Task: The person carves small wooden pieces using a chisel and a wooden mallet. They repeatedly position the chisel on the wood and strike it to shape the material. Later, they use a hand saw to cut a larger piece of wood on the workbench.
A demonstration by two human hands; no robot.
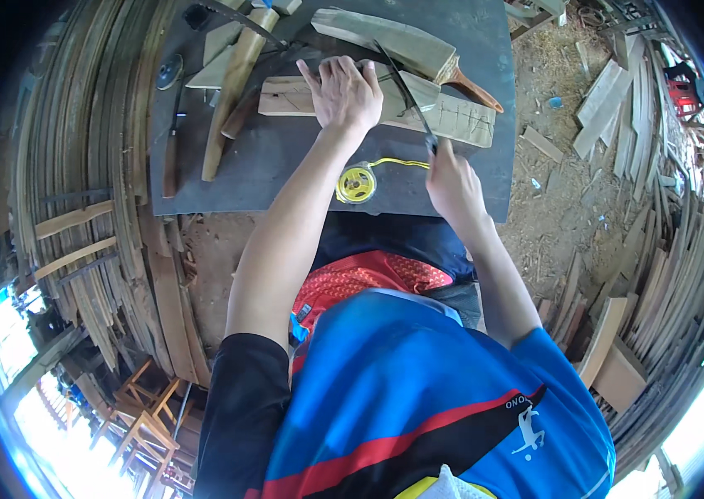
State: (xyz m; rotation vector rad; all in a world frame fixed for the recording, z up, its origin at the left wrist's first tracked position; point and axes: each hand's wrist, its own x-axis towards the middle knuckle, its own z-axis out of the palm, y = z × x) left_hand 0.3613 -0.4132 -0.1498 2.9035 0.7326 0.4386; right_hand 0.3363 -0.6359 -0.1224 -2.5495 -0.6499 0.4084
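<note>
My left hand (347,93) lies with fingers spread on a pale wooden board (285,98), holding nothing. The board lies across the dark table, with pencil-like lines on its right part. In my right hand (455,185) is the handle of what looks like a hand saw (409,93). Its dark, narrow blade slants up and left across the board, right of my left hand; whether it cuts into the wood I cannot tell. Nearer me sits a round yellow tape measure (358,185), its yellow tape drawn out toward my right hand.
Beyond the board lies a thick wood block (385,40), with a brown wooden handle (475,90) at its right end. A long wooden piece (240,91) and a slim wooden-handled tool (170,162) lie at left. Stacked planks (86,108) flank the table (260,187).
</note>
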